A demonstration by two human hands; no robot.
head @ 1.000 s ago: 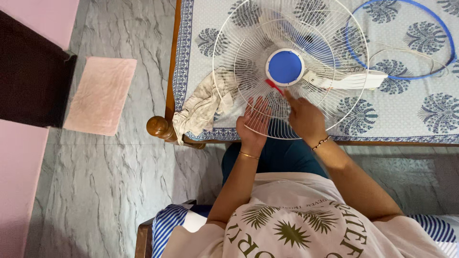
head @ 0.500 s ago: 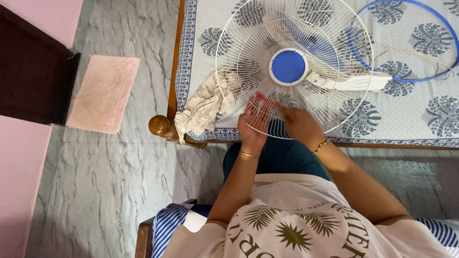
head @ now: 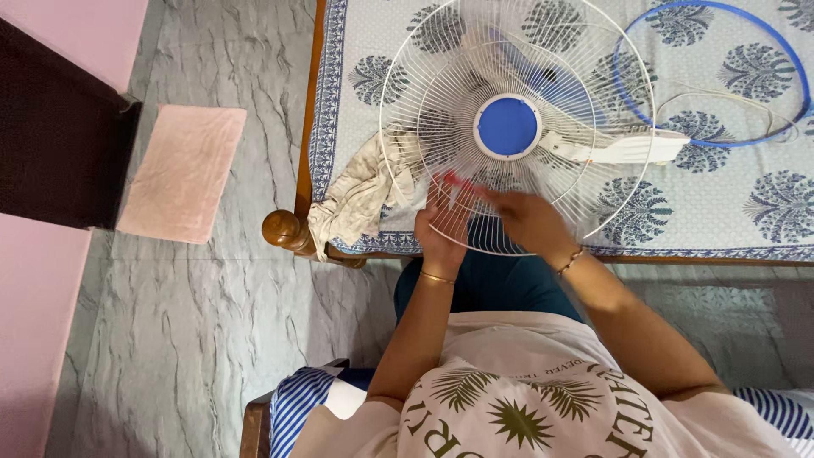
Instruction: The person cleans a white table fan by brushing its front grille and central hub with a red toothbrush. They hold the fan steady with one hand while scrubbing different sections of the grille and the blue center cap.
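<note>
A white wire fan grille (head: 585,102) with a blue round centre cap (head: 507,125) lies on the bed, the fan's white body (head: 627,149) beneath it. My left hand (head: 441,225) is at the grille's lower rim with its fingers spread behind the wires, holding it. Just to the right, my right hand (head: 527,219) is motion-blurred over the lower wires, its fingers pointing left towards the left fingertips. Small red spots show at the fingertips; I cannot tell whether they are nails or a small object.
The bed has a blue-and-white leaf-print sheet (head: 729,203) and a wooden corner post (head: 284,229). A crumpled beige cloth (head: 360,191) lies left of the grille. A blue ring (head: 721,76) and a white cord (head: 738,102) lie at right. A pink mat (head: 182,170) is on the grey marble floor.
My right hand has come down from the blue cap to the lower wires beside my left hand. The left hand has stayed at the rim.
</note>
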